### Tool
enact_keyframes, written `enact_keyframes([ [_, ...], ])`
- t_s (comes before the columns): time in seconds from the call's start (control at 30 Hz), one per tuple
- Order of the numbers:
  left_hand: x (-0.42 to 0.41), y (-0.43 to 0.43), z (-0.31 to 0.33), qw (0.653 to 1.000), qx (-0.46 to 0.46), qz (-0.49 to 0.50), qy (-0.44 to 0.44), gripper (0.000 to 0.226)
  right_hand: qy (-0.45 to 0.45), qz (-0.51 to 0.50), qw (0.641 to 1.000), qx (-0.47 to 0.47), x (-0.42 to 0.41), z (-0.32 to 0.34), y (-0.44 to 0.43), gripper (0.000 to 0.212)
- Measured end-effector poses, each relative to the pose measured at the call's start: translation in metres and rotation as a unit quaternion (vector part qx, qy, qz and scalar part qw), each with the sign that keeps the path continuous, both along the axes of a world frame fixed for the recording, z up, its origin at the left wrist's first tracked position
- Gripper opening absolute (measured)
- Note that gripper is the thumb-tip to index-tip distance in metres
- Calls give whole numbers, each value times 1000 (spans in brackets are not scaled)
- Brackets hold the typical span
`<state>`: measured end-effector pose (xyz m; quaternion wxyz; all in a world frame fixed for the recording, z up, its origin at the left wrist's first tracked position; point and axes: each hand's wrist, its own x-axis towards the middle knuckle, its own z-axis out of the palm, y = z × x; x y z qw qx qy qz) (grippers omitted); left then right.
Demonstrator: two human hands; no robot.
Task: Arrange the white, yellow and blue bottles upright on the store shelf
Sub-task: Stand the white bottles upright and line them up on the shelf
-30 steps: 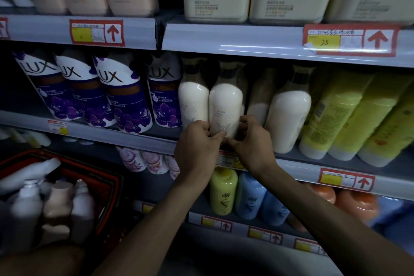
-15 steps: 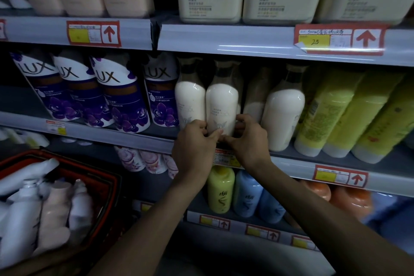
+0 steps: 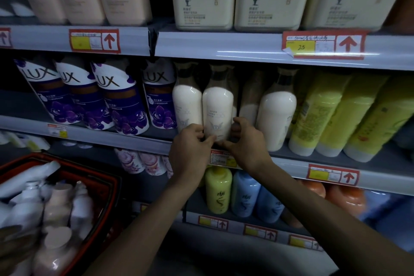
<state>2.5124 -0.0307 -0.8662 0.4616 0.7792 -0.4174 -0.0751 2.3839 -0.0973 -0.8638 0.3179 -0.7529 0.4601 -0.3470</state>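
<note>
A white bottle (image 3: 217, 107) with a dark neck stands upright at the front of the middle shelf (image 3: 289, 161). My left hand (image 3: 190, 143) and my right hand (image 3: 245, 141) both grip its base from either side. Another white bottle (image 3: 187, 105) stands touching it on the left, and a third (image 3: 276, 114) stands to the right. Yellow bottles (image 3: 313, 114) lean further right. On the shelf below stand a yellow bottle (image 3: 218, 190) and blue bottles (image 3: 245, 195).
A red basket (image 3: 105, 186) at lower left holds several white and pale pink bottles. Purple LUX refill packs (image 3: 121, 101) fill the middle shelf's left. Large cream and peach bottles stand on the top shelf. Orange bottles (image 3: 345, 197) sit at lower right.
Both hands stay on the base of the same white bottle. The view has drifted slightly; the bottle stands a little more squarely beside its left neighbour.
</note>
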Motion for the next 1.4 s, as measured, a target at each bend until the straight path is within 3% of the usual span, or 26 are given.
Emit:
enact_keyframes([
  [0.17, 2, 13, 1, 999, -8, -36, -22, 24, 86, 11, 995, -58, -33, 15, 15, 66],
  [0.33, -11, 17, 4, 992, -39, -113, 48, 24, 110, -83, 987, -78, -74, 29, 30, 37],
  [0.53, -46, -4, 0, 972, -65, -215, 73, 25, 109, -131, 985, -39, -97, 33, 24, 54],
  [0.7, -69, -33, 1, 963, -74, -235, 105, 51, 34, -113, 992, 45, -89, 26, 12, 53],
  [0.87, -86, -51, 4, 968, -85, -213, 105, 71, -45, -107, 992, 52, -87, 14, 1, 61],
  [1.1, -91, -65, 1, 977, -91, -168, 98, 88, 25, -131, 991, -9, -95, 19, 14, 53],
  [1.3, -83, -52, 5, 954, -102, -246, 139, 71, 22, -118, 993, -21, -103, 19, 12, 59],
  [1.4, -84, -37, 6, 945, -108, -277, 134, 83, 37, -92, 994, -46, -105, 18, 9, 70],
])
